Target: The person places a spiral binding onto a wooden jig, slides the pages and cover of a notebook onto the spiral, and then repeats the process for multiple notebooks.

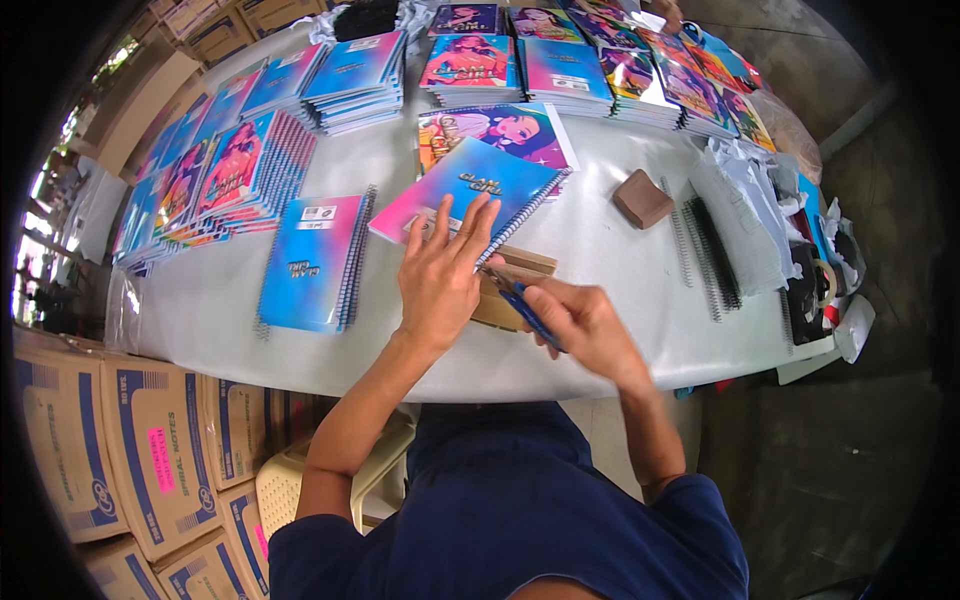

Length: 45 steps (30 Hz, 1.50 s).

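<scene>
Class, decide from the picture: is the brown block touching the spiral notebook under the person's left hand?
Apart. The head view shows bare pale tabletop between the brown block and the spiral notebook under the left hand.

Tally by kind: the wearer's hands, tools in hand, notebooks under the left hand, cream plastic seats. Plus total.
Hands: 2 (left hand, right hand)
Tools in hand: 1 (blue-handled tool)
Notebooks under left hand: 1 (blue-and-pink notebook)
Seats: 1 (cream plastic seat)
Total: 5
</scene>
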Tool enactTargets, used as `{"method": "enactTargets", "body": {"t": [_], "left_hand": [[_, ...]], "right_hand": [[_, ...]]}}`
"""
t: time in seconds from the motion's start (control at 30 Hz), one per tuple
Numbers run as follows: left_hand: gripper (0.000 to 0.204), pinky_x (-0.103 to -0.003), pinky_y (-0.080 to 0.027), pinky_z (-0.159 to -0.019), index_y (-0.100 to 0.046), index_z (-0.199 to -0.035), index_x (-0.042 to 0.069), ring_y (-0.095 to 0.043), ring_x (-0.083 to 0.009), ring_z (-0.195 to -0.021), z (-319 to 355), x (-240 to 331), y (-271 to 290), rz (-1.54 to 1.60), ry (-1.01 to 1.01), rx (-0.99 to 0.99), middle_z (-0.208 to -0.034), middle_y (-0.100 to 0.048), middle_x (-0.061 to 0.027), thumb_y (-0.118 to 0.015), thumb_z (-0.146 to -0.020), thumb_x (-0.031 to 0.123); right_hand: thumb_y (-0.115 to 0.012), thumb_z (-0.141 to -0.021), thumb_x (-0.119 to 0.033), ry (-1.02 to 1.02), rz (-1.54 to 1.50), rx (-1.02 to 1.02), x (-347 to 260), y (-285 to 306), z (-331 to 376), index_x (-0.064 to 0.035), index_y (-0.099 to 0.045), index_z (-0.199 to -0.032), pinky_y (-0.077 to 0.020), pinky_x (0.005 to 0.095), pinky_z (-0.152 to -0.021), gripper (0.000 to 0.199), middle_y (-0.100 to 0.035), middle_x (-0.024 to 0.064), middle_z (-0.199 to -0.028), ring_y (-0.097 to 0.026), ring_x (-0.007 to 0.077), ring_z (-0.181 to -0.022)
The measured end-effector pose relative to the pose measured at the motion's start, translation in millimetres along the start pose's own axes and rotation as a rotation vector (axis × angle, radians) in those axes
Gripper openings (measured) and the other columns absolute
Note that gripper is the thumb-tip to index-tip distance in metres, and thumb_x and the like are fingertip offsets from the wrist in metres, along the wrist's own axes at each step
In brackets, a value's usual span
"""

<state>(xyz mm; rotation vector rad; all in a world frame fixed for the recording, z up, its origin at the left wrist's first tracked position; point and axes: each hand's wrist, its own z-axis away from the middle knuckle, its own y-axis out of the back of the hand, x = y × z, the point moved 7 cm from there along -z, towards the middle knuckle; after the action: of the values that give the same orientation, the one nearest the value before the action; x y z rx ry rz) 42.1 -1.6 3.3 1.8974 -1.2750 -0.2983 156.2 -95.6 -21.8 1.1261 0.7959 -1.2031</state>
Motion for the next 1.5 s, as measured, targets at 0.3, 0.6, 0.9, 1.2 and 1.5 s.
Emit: {"method": "enactTargets", "body": {"t": [0.3, 0.6, 0.9, 1.2, 1.5], "left_hand": [[0.055, -0.037, -0.040, -0.104, -0.054, -0.133, 0.009, -0.051, -0.0252, -0.126, -27, -91, 104, 0.440, 0.137, 0.350, -0.135, -0.055, -0.0098, -0.068, -0.080, 0.005], [0.064, -0.042, -0.037, -0.107, -0.047, -0.138, 0.011, -0.049, -0.0304, -0.127, 61, -149, 93, -0.125, 0.357, -0.050, -0.137, -0.051, -0.0119, -0.070, -0.079, 0.013], [0.075, -0.053, -0.024, -0.110, -0.041, -0.143, 0.013, -0.031, -0.0381, -0.138, 60, -157, 46, 0.037, 0.369, -0.248, -0.146, -0.041, -0.0154, -0.075, -0.078, 0.027], [0.057, -0.036, -0.037, -0.105, -0.037, -0.144, 0.014, -0.043, -0.0429, -0.129, -50, -162, -105, 0.504, 0.485, -0.440, -0.143, -0.038, -0.0275, -0.053, -0.095, 0.037], [0.087, -0.038, -0.019, -0.115, -0.021, -0.151, 0.008, -0.022, -0.0296, -0.143, -58, -177, -78, 0.618, 0.583, -0.072, -0.151, -0.030, -0.0223, -0.073, -0.084, 0.028]], "right_hand": [[-0.060, -0.091, -0.021, 0.365, 0.544, 0.540, -16, 76, -22, -0.0021, -0.065, -0.111, -0.0490, 0.0370, -0.069, 0.027, -0.060, 0.0167, -0.089, -0.059, 0.0300, -0.077], [-0.068, -0.083, -0.025, 0.330, 1.007, 0.627, 65, 104, -69, -0.0064, -0.068, -0.105, -0.0404, 0.0391, -0.084, 0.029, -0.060, 0.0119, -0.097, -0.057, 0.0279, -0.094], [-0.066, -0.087, -0.014, 0.584, 0.717, 0.846, 36, 124, -80, -0.0022, -0.068, -0.098, -0.0476, 0.0379, -0.074, 0.017, -0.063, 0.0142, -0.092, -0.061, 0.0303, -0.083], [-0.083, -0.062, -0.054, 0.068, 0.416, 0.653, 34, 158, -211, 0.0109, -0.056, -0.082, -0.0505, 0.0393, -0.059, 0.073, -0.064, 0.0227, -0.074, -0.065, 0.0324, -0.069], [-0.081, -0.069, -0.014, 0.268, 0.310, 0.875, 0, 175, -166, 0.0027, -0.055, -0.083, -0.0522, 0.0330, -0.064, 0.034, -0.066, 0.0117, -0.081, -0.066, 0.0194, -0.073]]}}
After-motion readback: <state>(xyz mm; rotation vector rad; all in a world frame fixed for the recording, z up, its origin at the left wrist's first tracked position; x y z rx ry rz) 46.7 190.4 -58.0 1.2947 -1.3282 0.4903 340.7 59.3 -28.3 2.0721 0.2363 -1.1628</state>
